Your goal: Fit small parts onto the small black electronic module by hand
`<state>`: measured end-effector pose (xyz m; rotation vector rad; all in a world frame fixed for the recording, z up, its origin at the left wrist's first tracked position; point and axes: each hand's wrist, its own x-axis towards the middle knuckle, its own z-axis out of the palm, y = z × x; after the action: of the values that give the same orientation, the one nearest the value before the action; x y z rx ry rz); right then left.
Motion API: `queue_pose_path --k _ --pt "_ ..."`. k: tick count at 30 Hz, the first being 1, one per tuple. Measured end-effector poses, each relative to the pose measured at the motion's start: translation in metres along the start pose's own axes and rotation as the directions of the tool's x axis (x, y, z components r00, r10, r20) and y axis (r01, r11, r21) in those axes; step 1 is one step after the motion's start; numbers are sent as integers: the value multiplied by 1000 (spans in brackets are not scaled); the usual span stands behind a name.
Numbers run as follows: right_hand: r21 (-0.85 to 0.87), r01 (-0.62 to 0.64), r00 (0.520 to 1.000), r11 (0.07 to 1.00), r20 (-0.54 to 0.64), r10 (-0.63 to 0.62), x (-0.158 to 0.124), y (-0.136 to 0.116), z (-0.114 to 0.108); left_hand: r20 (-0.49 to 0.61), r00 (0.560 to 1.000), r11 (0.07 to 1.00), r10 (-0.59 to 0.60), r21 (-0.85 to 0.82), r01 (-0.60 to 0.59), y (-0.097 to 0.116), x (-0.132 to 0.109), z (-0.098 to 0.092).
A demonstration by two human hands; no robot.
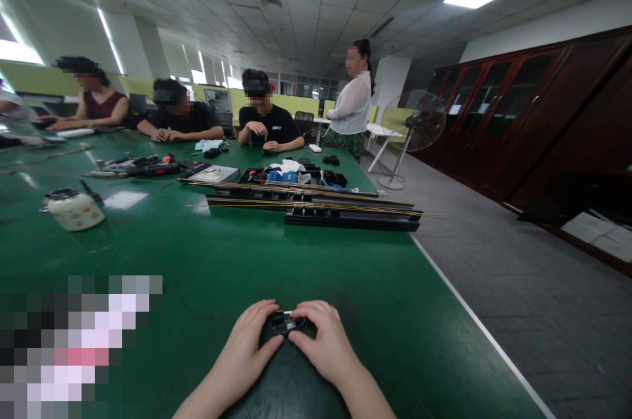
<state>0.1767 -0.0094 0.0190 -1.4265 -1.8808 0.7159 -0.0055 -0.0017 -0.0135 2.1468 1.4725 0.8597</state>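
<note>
Low in the head view, a small black part with a silvery middle point(287, 323) rests between my two hands at the table surface; its exact kind is too small to make out. My left hand point(253, 335) grips its left side, thumb at the near edge and fingers curled over the far edge. From the right, my right hand point(323, 336) closes on the same part, with the thumb in front and fingertips across its top. The two thumbs nearly meet, and the fingers hide both ends of the part.
Ahead on the green table point(237, 254) lie long black rails point(353, 220) with thin brass-coloured rods. Behind them stand a tool case point(286, 174) and a white box point(214, 173). A white mug point(74, 209) is at left. Several people sit beyond; one person point(351, 96) stands near a fan point(412, 119).
</note>
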Motion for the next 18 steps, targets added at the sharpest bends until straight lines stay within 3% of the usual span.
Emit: queue_pose_path --k 18 --pt "15 -8 1000 1000 8 7 1 0 -1 -14 1000 1000 10 8 -10 0 0 1"
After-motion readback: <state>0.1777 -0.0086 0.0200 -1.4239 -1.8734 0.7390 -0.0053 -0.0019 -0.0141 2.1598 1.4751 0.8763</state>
